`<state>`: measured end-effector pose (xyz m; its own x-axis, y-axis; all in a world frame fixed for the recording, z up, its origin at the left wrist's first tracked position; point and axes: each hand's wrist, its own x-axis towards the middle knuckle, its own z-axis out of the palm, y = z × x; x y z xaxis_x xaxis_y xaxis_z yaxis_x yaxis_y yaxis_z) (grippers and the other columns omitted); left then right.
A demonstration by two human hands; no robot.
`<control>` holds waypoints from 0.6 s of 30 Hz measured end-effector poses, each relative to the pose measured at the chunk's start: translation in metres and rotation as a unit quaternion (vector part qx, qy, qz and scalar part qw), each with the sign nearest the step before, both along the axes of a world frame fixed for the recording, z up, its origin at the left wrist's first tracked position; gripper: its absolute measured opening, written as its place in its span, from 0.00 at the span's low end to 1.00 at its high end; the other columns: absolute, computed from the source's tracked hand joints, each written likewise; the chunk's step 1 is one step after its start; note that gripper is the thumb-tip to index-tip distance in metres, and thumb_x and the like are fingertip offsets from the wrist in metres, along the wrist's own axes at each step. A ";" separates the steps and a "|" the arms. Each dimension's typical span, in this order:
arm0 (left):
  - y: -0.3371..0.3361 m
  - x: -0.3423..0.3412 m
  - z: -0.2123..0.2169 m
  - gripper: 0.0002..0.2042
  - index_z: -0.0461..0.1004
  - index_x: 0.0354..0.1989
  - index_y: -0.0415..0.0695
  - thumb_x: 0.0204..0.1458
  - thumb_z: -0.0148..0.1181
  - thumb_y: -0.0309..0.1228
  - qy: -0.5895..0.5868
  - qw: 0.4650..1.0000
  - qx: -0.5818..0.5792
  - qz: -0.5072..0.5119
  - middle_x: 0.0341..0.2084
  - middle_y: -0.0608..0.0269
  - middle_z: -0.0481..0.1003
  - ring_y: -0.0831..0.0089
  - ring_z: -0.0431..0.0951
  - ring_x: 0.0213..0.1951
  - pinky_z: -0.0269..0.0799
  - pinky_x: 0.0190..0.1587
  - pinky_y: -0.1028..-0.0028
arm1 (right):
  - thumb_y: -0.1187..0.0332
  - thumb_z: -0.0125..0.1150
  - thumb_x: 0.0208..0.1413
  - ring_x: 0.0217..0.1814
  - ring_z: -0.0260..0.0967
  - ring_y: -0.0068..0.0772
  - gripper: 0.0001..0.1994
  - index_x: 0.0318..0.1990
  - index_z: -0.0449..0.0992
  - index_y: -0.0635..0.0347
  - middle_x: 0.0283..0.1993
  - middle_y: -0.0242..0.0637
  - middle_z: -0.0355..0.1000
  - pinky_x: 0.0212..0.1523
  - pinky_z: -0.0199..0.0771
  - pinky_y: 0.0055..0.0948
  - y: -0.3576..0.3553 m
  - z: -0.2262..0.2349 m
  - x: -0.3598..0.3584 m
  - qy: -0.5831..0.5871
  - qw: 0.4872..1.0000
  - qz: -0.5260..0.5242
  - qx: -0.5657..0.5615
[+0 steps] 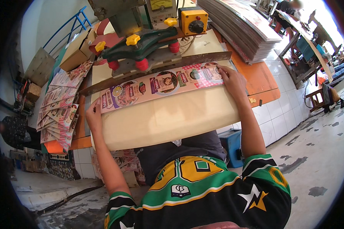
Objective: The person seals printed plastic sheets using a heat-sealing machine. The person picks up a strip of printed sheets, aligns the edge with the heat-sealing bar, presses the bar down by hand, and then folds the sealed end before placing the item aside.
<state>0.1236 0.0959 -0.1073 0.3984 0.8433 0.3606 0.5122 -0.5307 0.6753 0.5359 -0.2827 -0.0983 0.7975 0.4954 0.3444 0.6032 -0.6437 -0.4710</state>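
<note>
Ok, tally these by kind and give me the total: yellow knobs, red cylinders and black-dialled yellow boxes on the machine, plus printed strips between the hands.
Yellow knobs: 3
Red cylinders: 3
Yellow box with black dial: 1
Printed strip between left hand and right hand: 1
Total in view: 8

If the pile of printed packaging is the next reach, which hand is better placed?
Left, probably: the left hand is at the left end of the printed strip, nearer the pile; the right hand is at the opposite end.
</note>
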 end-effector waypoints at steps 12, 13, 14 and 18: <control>-0.022 -0.012 -0.001 0.15 0.82 0.56 0.46 0.66 0.57 0.35 -0.010 1.000 0.000 -0.019 0.40 0.51 0.81 0.65 0.80 0.42 0.73 0.47 0.68 | 0.55 0.55 0.67 0.47 0.78 0.53 0.15 0.52 0.84 0.46 0.43 0.47 0.82 0.49 0.74 0.46 -0.010 0.004 -0.010 0.005 0.999 0.044 0.028; -0.028 -0.014 0.001 0.15 0.82 0.56 0.47 0.66 0.58 0.35 0.010 1.000 -0.001 -0.017 0.38 0.54 0.79 0.67 0.77 0.39 0.73 0.45 0.69 | 0.55 0.55 0.67 0.47 0.78 0.53 0.15 0.52 0.84 0.47 0.43 0.48 0.81 0.49 0.74 0.46 -0.013 0.004 -0.011 0.007 0.998 0.049 0.034; -0.035 -0.016 0.003 0.14 0.82 0.56 0.48 0.65 0.58 0.35 0.030 0.999 -0.001 -0.015 0.36 0.57 0.76 0.69 0.75 0.36 0.72 0.44 0.70 | 0.55 0.55 0.67 0.48 0.78 0.53 0.15 0.52 0.84 0.47 0.44 0.48 0.81 0.50 0.74 0.45 -0.015 0.003 -0.011 0.010 0.998 0.054 0.040; -0.051 -0.022 0.005 0.15 0.82 0.57 0.49 0.63 0.63 0.35 0.027 0.998 -0.049 -0.021 0.32 0.65 0.68 0.75 0.65 0.29 0.68 0.38 0.74 | 0.56 0.55 0.67 0.49 0.77 0.53 0.15 0.52 0.84 0.49 0.45 0.49 0.81 0.51 0.74 0.44 -0.015 0.000 -0.010 0.021 0.996 0.065 0.051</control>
